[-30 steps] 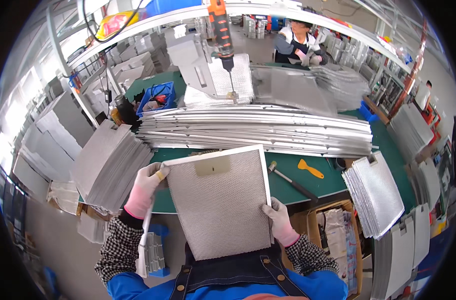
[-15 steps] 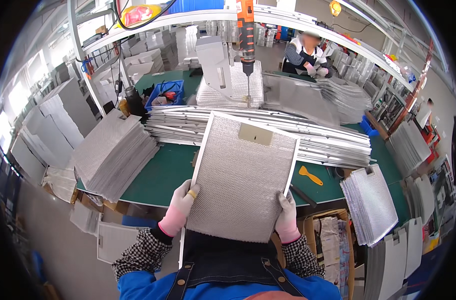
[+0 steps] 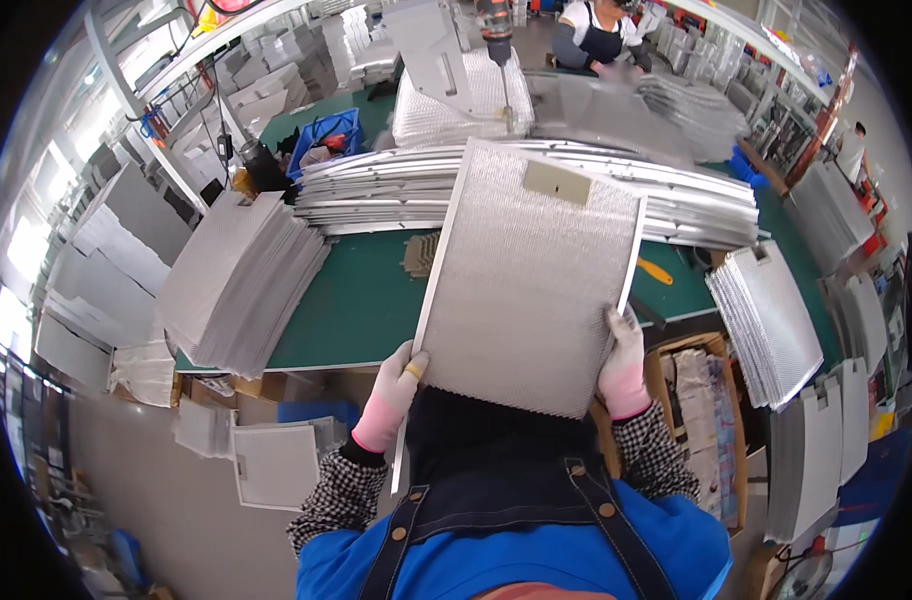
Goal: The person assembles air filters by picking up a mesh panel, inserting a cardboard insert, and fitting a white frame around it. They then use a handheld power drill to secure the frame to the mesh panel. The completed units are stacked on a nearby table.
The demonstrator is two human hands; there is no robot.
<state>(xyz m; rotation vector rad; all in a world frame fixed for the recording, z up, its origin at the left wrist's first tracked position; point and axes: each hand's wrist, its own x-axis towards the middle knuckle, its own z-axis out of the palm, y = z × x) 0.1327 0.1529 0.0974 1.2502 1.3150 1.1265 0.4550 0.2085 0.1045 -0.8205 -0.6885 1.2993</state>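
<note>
A rectangular metal mesh filter panel [image 3: 521, 300] is held up in front of me, tilted, with light metal edging along its far edge and both sides. Its near edge shows bare, ragged mesh. Near the far edge sits a small beige plate [image 3: 557, 184]. My left hand [image 3: 394, 392], in a white and pink glove, is closed on the left edge near the lower corner. A metal edging strip [image 3: 400, 450] runs on past that corner. My gloved right hand [image 3: 624, 362] grips the right edge, its fingers partly behind the panel.
Stacked mesh sheets stand at left [image 3: 231, 275] and right [image 3: 768, 325] on the green table [image 3: 351, 310]. Metal strips [image 3: 376, 190] lie across it behind the panel. A power screwdriver [image 3: 496, 35] hangs beyond. A yellow scraper [image 3: 655, 271] lies near the panel; a co-worker [image 3: 601, 40] sits opposite.
My view has tilted down, so the table appears higher. The panel has turned slightly clockwise in the picture and shifted right with both hands, which keep their grip on its sides.
</note>
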